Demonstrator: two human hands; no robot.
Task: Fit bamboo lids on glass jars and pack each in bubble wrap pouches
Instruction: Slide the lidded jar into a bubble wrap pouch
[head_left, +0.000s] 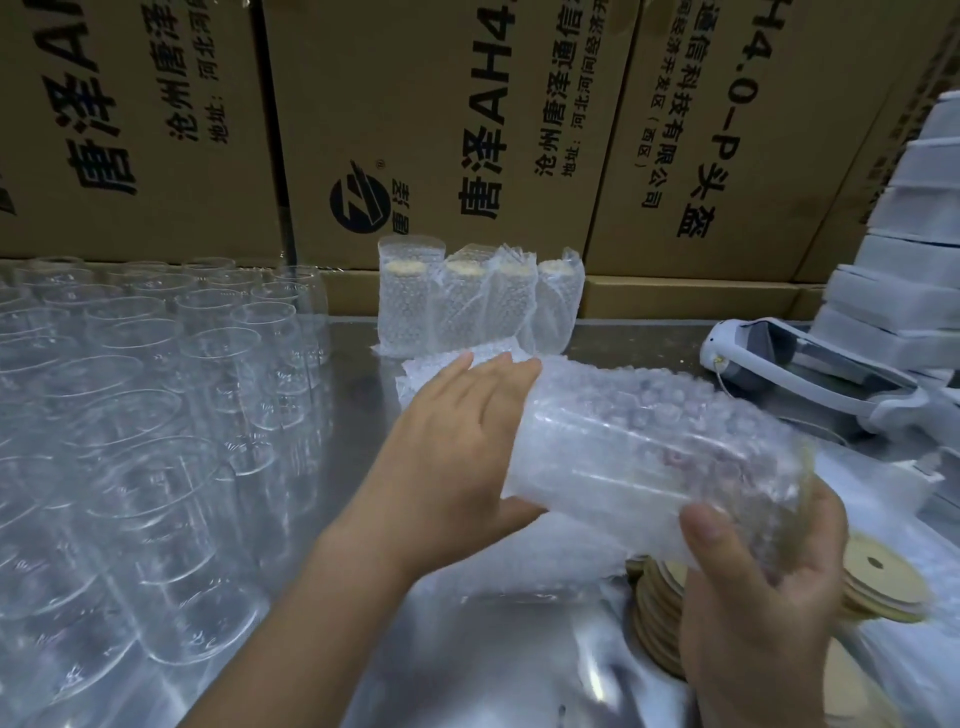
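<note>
Hovering on its side just above a steel table (363, 405), a bubble-wrapped jar (649, 452) is being held between two hands. The left hand (457, 441) is pressing flat against the jar's left end, fingers straight, thumb tucking beneath. The right hand (753, 603) is gripping the right end, thumb on top and fingers curling underneath. Below the right hand, loose bamboo lids (893, 582) are lying in stacks on the table. Behind the left hand, flat empty pouches (418, 374) are resting on the table, and beyond them four packed jars (478, 301) are standing upright in a row. Bare glass jars (156, 389) are crowding the table's left side. Printed cardboard boxes (441, 130) are forming the back wall; white boxes (904, 260) are piling up at right, beside a white device (810, 364) lying on the table.
</note>
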